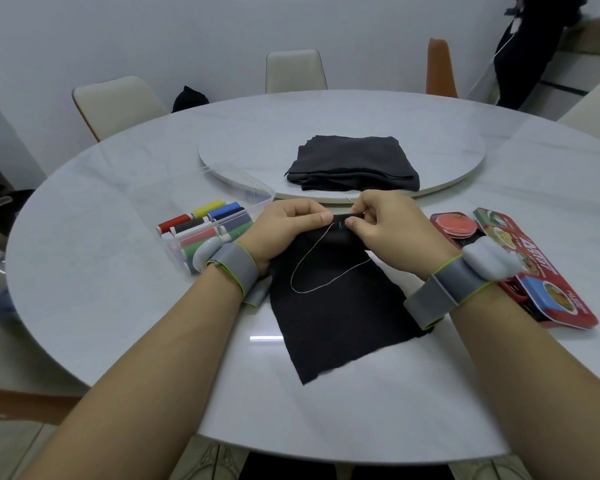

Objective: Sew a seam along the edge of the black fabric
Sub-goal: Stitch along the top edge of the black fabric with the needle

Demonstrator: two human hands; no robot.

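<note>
A piece of black fabric [336, 313] lies on the white table in front of me, its far edge lifted between both hands. My left hand [284, 230] pinches that edge from the left. At the same edge my right hand [385, 226] pinches a thin needle [351, 200], whose tip sticks up past the fingers. A pale thread [312, 268] runs from the edge and loops down over the fabric. A few small pale stitches show on the edge between the two thumbs.
A clear box of coloured thread spools [208, 226] sits left of my left hand. A red tin with sewing supplies [534, 268] lies open on the right. Folded black cloth [354, 164] rests on the turntable [243, 161] behind. Chairs ring the table.
</note>
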